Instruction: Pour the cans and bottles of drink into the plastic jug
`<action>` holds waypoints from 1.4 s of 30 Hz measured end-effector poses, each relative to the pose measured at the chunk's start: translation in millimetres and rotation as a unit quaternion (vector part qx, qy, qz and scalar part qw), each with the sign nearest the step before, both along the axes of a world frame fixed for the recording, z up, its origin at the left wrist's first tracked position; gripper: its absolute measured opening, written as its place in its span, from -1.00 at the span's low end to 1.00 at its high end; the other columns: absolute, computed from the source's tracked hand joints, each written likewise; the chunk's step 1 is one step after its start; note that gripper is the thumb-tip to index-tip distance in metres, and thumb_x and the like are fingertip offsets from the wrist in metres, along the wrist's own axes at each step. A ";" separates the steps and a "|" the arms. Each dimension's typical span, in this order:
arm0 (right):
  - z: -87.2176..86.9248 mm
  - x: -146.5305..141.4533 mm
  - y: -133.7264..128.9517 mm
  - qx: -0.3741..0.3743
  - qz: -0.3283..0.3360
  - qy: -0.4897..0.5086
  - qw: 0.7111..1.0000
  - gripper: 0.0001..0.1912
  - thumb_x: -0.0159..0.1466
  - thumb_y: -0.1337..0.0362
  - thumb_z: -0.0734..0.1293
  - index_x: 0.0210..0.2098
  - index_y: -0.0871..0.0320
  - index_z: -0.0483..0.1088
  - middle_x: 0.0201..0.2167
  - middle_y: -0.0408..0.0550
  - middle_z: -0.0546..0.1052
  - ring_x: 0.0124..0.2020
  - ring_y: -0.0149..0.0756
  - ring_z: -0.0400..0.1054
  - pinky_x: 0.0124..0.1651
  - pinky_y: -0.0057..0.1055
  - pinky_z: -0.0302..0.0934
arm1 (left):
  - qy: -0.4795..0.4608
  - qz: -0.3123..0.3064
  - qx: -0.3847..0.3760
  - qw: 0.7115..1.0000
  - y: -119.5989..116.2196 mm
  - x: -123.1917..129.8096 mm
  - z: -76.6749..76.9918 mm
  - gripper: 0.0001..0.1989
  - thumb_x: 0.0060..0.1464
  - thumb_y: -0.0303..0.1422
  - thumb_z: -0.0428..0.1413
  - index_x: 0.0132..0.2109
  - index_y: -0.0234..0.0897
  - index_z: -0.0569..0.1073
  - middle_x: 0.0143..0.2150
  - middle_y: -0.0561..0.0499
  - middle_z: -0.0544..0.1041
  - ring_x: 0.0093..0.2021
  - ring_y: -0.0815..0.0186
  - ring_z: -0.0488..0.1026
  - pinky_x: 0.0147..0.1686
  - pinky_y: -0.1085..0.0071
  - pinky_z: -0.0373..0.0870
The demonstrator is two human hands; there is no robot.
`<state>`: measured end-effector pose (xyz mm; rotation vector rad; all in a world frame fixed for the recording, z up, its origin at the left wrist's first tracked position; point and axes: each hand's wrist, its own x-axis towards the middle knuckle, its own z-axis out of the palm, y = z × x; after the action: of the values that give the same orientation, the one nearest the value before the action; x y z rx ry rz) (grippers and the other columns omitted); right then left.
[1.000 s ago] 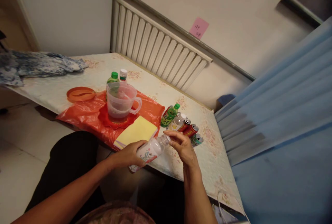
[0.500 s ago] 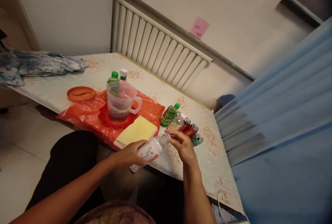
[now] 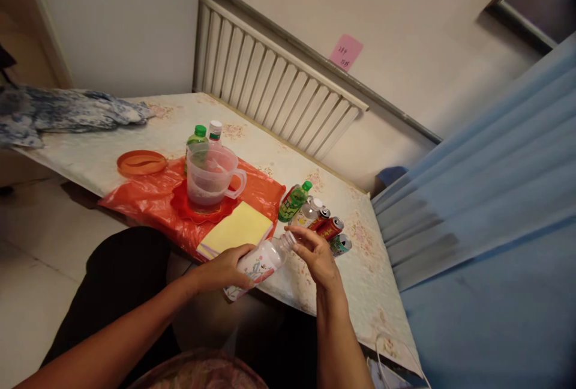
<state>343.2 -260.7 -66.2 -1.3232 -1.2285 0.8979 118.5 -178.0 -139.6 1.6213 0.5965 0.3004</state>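
A clear plastic bottle (image 3: 258,266) with a white, flower-printed label lies tilted in front of me, its mouth toward the upper right. My left hand (image 3: 227,269) wraps round its lower body. At the bottle's neck, the thumb and fingers of my right hand (image 3: 315,254) pinch the rim area; I cannot make out whether a cap is between them. Just beyond the right hand stand a green-capped bottle (image 3: 293,202), a clear bottle with a white cap (image 3: 306,214), red cans (image 3: 330,229) and a green can (image 3: 341,245). A yellow notepad (image 3: 238,228) lies beside the left hand.
On the red plastic bag (image 3: 135,197), a clear measuring jug (image 3: 209,182) stands in a red scalloped dish (image 3: 191,212). Behind it are a green-capped bottle (image 3: 197,137) and a white-capped bottle (image 3: 215,132). An orange lid (image 3: 141,162) lies left. Blue curtain (image 3: 486,239) hangs right.
The fingers of my right hand have shifted slightly around the bottle's mouth. My left hand keeps its hold on the bottle, and the objects on the table stay in place.
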 end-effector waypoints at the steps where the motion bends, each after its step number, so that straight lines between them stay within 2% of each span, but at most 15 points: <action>1: -0.9 0.1 0.3 -0.003 -0.009 0.004 1.000 -0.61 0.01 0.13 0.56 -0.16 0.04 0.59 -0.08 -0.04 0.61 -0.02 -0.09 0.47 0.15 -0.13 0.28 | -0.002 0.001 -0.001 1.000 0.1 0.3 0.4 -0.30 -0.27 -0.29 0.22 0.12 -0.26 0.34 -0.05 0.00 0.51 -0.07 0.11 0.45 -0.15 0.35 0.38; 4: -3.7 0.7 1.0 -0.005 -0.024 0.020 0.999 -0.64 -0.01 0.16 0.57 -0.21 0.04 0.59 -0.14 -0.06 0.62 -0.07 -0.12 0.48 0.11 -0.16 0.31 | -0.007 0.005 0.004 1.000 0.6 0.7 0.8 -0.29 -0.28 -0.29 0.23 0.12 -0.29 0.35 -0.06 -0.01 0.51 -0.07 0.11 0.44 -0.16 0.36 0.37; 10: -7.1 3.3 0.4 0.022 -0.012 0.028 0.999 -0.63 0.04 0.11 0.54 -0.16 0.05 0.59 -0.09 -0.03 0.61 -0.04 -0.10 0.46 0.10 -0.18 0.30 | -0.011 -0.001 -0.004 1.000 1.0 0.2 -2.7 -0.29 -0.26 -0.29 0.22 0.13 -0.27 0.34 -0.06 0.00 0.51 -0.09 0.12 0.45 -0.17 0.36 0.37; 18: -2.3 0.2 0.4 0.010 -0.005 0.007 1.000 -0.66 0.02 0.10 0.54 -0.20 0.04 0.61 -0.08 -0.03 0.61 0.02 -0.06 0.44 0.18 -0.12 0.24 | 0.002 -0.001 0.015 1.000 0.9 -0.6 -3.9 -0.31 -0.24 -0.27 0.23 0.13 -0.27 0.35 -0.03 0.00 0.52 -0.03 0.09 0.45 -0.10 0.33 0.38; 25: -1.0 0.2 0.1 0.001 -0.004 -0.005 1.000 -0.64 -0.01 0.09 0.56 -0.22 0.04 0.61 -0.11 -0.03 0.61 -0.02 -0.06 0.45 0.14 -0.13 0.27 | 0.004 -0.006 0.020 1.000 0.9 -0.9 -8.5 -0.32 -0.22 -0.26 0.21 0.13 -0.23 0.34 -0.02 0.00 0.52 -0.03 0.10 0.46 -0.10 0.32 0.40; 30: -1.6 0.4 0.7 -0.018 -0.019 -0.026 0.999 -0.67 -0.02 0.19 0.55 -0.24 0.07 0.58 -0.22 -0.08 0.60 -0.18 -0.18 0.45 -0.01 -0.25 0.31 | 0.003 -0.002 0.018 1.000 -0.3 -0.5 -10.2 -0.31 -0.24 -0.29 0.23 0.13 -0.25 0.34 -0.02 -0.01 0.52 -0.04 0.11 0.46 -0.10 0.32 0.40; 36: 1.1 -4.3 3.2 -0.024 -0.070 -0.156 0.985 -0.77 0.04 0.17 0.49 -0.34 0.13 0.52 -0.46 -0.18 0.50 -0.40 -0.31 0.33 -0.26 -0.38 0.27 | 0.009 -0.001 0.027 1.000 -1.3 0.0 -9.5 -0.32 -0.25 -0.27 0.22 0.12 -0.25 0.35 -0.04 0.01 0.53 -0.05 0.10 0.46 -0.12 0.33 0.39; 37: 1.1 -4.5 3.4 -0.020 -0.074 -0.158 0.984 -0.76 0.05 0.15 0.48 -0.32 0.13 0.52 -0.44 -0.16 0.52 -0.39 -0.29 0.34 -0.25 -0.37 0.28 | 0.006 -0.001 0.024 1.000 -1.0 -0.1 -8.9 -0.31 -0.25 -0.27 0.22 0.12 -0.24 0.35 -0.04 0.01 0.52 -0.05 0.10 0.46 -0.12 0.33 0.40; 39: 0.2 -3.7 3.3 -0.005 -0.062 -0.129 0.990 -0.65 0.05 0.10 0.49 -0.21 0.11 0.53 -0.28 -0.08 0.59 -0.26 -0.22 0.41 -0.16 -0.33 0.32 | 0.001 0.001 0.020 1.000 -0.4 -0.4 -6.9 -0.31 -0.25 -0.26 0.21 0.13 -0.23 0.34 -0.03 0.02 0.52 -0.04 0.10 0.45 -0.11 0.32 0.40; 42: -3.3 -1.0 2.5 0.022 -0.009 -0.010 1.000 -0.44 0.05 0.02 0.50 0.01 0.06 0.48 0.02 0.04 0.56 0.01 -0.07 0.43 0.02 -0.20 0.32 | 0.002 0.005 0.017 1.000 0.3 -1.3 -3.0 -0.28 -0.25 -0.26 0.21 0.14 -0.25 0.32 -0.02 -0.01 0.52 -0.03 0.08 0.44 -0.09 0.31 0.39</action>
<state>342.2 -258.2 -69.5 -1.3106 -1.2432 0.8419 117.2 -177.7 -142.6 1.6531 0.6053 0.3155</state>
